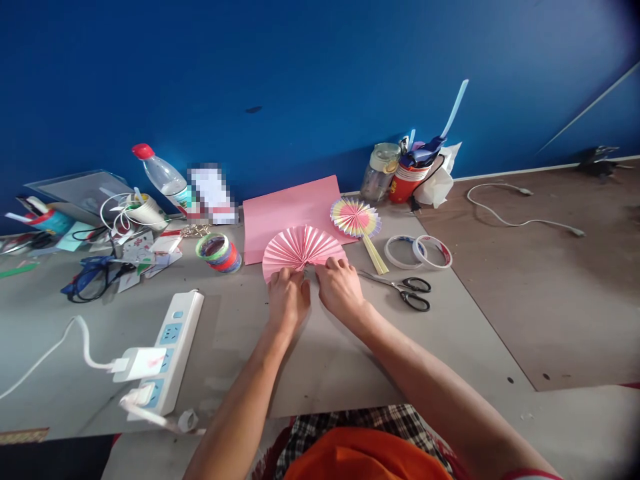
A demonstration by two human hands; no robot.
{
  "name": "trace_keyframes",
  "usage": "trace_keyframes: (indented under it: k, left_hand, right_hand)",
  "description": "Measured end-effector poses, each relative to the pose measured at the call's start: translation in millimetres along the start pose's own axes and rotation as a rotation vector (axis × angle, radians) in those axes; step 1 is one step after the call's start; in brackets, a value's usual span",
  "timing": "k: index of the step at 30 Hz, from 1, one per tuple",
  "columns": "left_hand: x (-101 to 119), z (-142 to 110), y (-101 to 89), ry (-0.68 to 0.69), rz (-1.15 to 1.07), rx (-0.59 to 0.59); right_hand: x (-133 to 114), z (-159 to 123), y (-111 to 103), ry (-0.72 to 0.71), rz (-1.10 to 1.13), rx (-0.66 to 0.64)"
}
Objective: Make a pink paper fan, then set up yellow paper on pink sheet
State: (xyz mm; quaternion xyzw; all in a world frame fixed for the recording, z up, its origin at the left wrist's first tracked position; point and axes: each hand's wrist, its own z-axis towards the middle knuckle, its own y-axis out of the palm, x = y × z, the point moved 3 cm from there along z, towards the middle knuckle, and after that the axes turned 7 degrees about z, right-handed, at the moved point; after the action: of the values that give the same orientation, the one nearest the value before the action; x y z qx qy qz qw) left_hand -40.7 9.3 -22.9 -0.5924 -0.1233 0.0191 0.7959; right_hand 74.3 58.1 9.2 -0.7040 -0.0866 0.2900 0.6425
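Observation:
A pleated pink paper fan (303, 245) is spread into a wide half circle on the grey table. My left hand (289, 300) grips its lower left edge with curled fingers. On the opposite lower edge, my right hand (341, 288) is closed on the paper too. The folds meet at a point between both hands. Behind the fan lies a sheet of pink paper (285, 208). A smaller multicoloured paper fan (356, 219) with a yellow handle lies to the right. Scissors (407, 292) with black handles rest beside my right hand.
Two tape rolls (433, 253) overlap at right. A stack of coloured tape rolls (219, 253) stands left of the fan. A white power strip (181, 333) with plugs lies at front left. Along the blue wall are a bottle (163, 175), a glass jar (380, 173) and a red cup (407, 183).

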Motion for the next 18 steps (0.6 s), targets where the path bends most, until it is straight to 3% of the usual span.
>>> trace_keyframes:
  k: [18]
  left_hand:
    - [1.9,6.0,-1.2,-0.029,-0.045,-0.101]
  right_hand:
    - [4.5,0.0,-0.3,0.003,0.02,-0.005]
